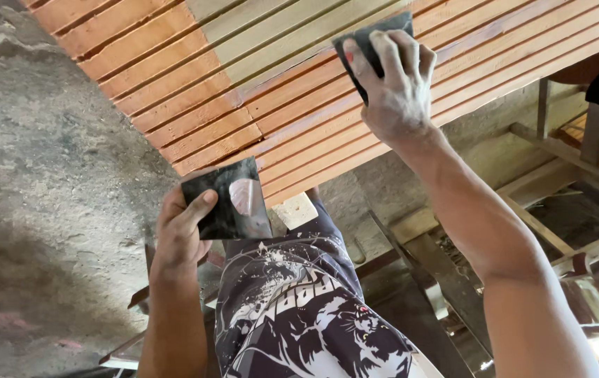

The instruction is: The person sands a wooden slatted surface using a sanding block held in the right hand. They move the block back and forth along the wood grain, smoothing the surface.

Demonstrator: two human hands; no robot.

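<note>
Meanwhile right hand presses dark pad mid-panel, left hand beside its edge.

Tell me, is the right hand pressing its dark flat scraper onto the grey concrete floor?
No, the right hand presses its dark flat scraper against the grooved reddish wooden panel.

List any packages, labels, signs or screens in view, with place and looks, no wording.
No packages, labels, signs or screens in view.
Only printed surface: the shorts, bottom centre, black with a white graphic and lettering.
</note>
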